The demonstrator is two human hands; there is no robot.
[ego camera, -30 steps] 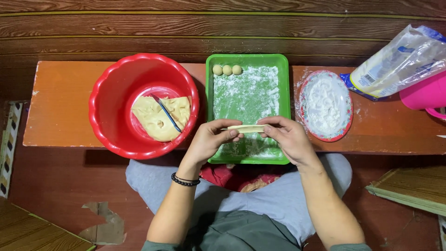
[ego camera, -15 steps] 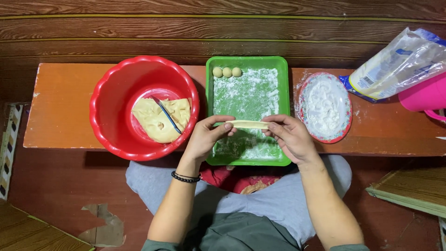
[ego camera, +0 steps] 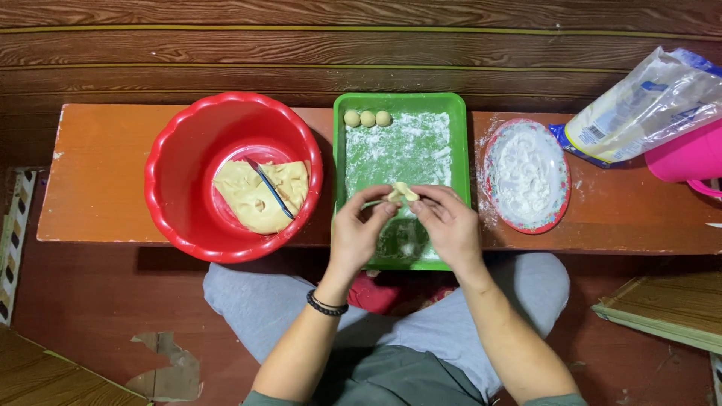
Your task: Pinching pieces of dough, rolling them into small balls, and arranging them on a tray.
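Note:
Both hands meet over the floured green tray [ego camera: 459, 150]. My left hand [ego camera: 359, 229] and my right hand [ego camera: 450, 224] pinch a small folded piece of pale dough [ego camera: 402, 192] between their fingertips. Three small dough balls [ego camera: 367, 118] lie in a row at the tray's far left corner. A red basin [ego camera: 177, 150] to the left holds a slab of dough [ego camera: 252, 199] with a blue-handled knife [ego camera: 272, 189] lying on it.
A round plate of white flour [ego camera: 526, 174] stands right of the tray. A flour bag [ego camera: 647, 105] rests against a pink container [ego camera: 692, 158] at the far right. Everything sits on a low orange bench [ego camera: 98, 173] in front of a wooden wall.
The dough strip that was stretched between my hands is now folded into a small lump, and my hands have come closer together.

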